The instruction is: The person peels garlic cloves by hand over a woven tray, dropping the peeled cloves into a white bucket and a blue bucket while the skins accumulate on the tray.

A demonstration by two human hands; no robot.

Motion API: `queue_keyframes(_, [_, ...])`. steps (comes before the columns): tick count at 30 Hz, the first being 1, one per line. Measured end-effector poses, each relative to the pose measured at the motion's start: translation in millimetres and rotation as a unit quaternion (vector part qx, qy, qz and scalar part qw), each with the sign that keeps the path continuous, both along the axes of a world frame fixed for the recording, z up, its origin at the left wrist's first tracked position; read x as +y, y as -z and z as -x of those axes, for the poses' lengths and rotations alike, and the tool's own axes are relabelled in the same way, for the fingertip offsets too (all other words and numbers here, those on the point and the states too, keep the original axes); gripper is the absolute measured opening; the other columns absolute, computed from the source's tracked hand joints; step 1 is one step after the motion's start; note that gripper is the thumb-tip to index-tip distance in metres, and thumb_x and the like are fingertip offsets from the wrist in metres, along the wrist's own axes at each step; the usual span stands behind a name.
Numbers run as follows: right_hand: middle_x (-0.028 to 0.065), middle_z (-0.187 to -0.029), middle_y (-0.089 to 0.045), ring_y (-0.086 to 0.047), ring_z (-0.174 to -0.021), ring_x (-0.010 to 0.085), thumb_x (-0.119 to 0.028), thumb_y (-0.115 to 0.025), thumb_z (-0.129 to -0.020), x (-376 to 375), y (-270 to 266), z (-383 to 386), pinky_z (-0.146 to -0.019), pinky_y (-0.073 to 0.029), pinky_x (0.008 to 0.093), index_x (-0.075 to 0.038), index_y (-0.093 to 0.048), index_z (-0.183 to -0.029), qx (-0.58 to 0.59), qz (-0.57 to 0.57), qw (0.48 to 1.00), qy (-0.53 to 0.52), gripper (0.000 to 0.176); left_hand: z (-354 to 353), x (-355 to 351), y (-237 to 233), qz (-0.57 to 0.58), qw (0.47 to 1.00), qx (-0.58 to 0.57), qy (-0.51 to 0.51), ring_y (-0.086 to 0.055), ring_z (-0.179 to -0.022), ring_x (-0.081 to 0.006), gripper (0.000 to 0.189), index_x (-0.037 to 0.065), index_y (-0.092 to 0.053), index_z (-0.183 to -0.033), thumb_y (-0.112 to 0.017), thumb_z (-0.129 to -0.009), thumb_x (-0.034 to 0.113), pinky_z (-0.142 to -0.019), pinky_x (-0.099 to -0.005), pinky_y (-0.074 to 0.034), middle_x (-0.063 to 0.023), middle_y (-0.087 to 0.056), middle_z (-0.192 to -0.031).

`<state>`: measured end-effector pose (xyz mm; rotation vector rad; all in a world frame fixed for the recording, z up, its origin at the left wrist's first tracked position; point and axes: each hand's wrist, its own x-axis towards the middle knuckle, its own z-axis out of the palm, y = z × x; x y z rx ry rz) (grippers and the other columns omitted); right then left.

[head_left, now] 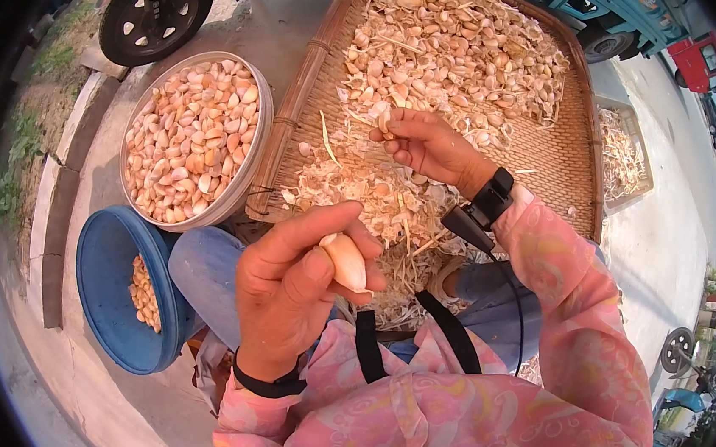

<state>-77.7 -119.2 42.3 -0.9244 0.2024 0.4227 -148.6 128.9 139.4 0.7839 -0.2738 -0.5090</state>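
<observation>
Close to the camera, my left hand (pixel 292 279) is closed on a garlic clove (pixel 346 262), held between thumb and fingers. The clove is pale cream with a tan end, and a bit of skin shows at its lower tip. Farther out, above the woven bamboo tray (pixel 312 92), my right hand (pixel 433 147) pinches a second, smaller garlic clove (pixel 383 122) at its fingertips. Beneath the hands lies a heap of loose garlic skins and dry stalks (pixel 378 193). At the tray's far end many garlic cloves (pixel 466 58) are spread out.
Left of the tray stands a round white tub (pixel 126 173) filled with garlic cloves. A tilted blue bucket (pixel 101 286) beside my leg holds some smaller cloves. A crate of stalks (pixel 623 157) sits at the right. Behind the tray are a vehicle wheel (pixel 156 14) and a blue-green vehicle (pixel 623 17).
</observation>
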Motion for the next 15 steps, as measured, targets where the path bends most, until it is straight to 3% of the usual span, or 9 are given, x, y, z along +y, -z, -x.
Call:
queue_keyframes(3, [0.0139,-0.095,-0.062,-0.060,-0.069,0.0095,-0.008,-0.052,-0.088,4.5,-0.2,1.5,-0.060,-0.052,0.0190,-0.003,-0.051,-0.097,0.003,-0.024,1.000,-0.012,0.010,16.0,0.3,-23.5,0.111,0.988,-0.071,0.082,-0.060,-0.074,-0.0205,0.033,-0.007,-0.057,-0.109,-0.057,-0.086,0.018,-0.065,-0.0283,-0.049,-0.0206,-0.059,-0.096])
queue_keyframes(7, [0.0137,-0.096,-0.060,-0.061,-0.070,0.0100,-0.010,-0.054,-0.087,51.5,4.8,-26.4,-0.059,-0.051,0.0175,-0.002,-0.052,-0.096,0.015,0.055,0.996,-0.066,0.012,57.3,-24.4,-88.4,0.278,0.960,0.026,-0.003,-0.057,-0.061,-0.0217,0.016,-0.012,-0.059,-0.090,-0.062,-0.077,-0.003,-0.059,-0.0253,-0.048,-0.0244,-0.057,-0.080])
queue_keyframes(10, [0.0136,-0.097,-0.060,-0.062,-0.071,0.0112,-0.014,-0.056,-0.086,118.5,-1.6,-68.6,-0.060,-0.051,0.0174,-0.001,-0.052,-0.096,-0.046,0.154,0.984,-0.072,0.017,56.2,-21.7,-96.7,0.338,0.937,0.065,0.062,-0.057,-0.059,-0.0225,0.014,-0.014,-0.058,-0.090,-0.060,-0.077,-0.010,-0.055,-0.0244,-0.047,-0.0252,-0.056,-0.075])
queue_keyframes(12, [0.0142,-0.092,-0.061,-0.063,-0.072,0.0141,-0.018,-0.058,-0.085,148.4,-6.8,-91.5,-0.062,-0.051,0.0215,0.003,-0.051,-0.101,-0.149,0.161,0.974,-0.059,0.027,53.5,-30.1,-87.1,0.501,0.839,0.104,0.188,-0.056,-0.061,-0.0205,0.014,-0.016,-0.056,-0.092,-0.055,-0.081,-0.008,-0.051,-0.0237,-0.044,-0.0215,-0.055,-0.075])
queue_keyframes(13, [0.0143,-0.090,-0.061,-0.063,-0.073,0.0149,-0.019,-0.058,-0.085,146.7,-2.7,-98.0,-0.062,-0.051,0.0230,0.005,-0.051,-0.103,-0.225,0.265,0.937,-0.041,0.031,52.4,-34.2,-82.2,0.558,0.779,0.127,0.256,-0.056,-0.061,-0.0195,0.014,-0.017,-0.055,-0.093,-0.053,-0.083,-0.008,-0.050,-0.0234,-0.042,-0.0197,-0.055,-0.075])
queue_keyframes(15, [0.0147,-0.088,-0.061,-0.063,-0.075,0.0163,-0.022,-0.059,-0.085,136.5,5.7,-107.9,-0.063,-0.051,0.0259,0.008,-0.049,-0.106,-0.362,0.454,0.814,-0.009,0.038,53.5,-24.9,-81.7,0.580,0.653,0.277,0.401,-0.054,-0.057,-0.0179,0.014,-0.017,-0.055,-0.092,-0.050,-0.085,-0.006,-0.047,-0.0230,-0.039,-0.0166,-0.053,-0.072])
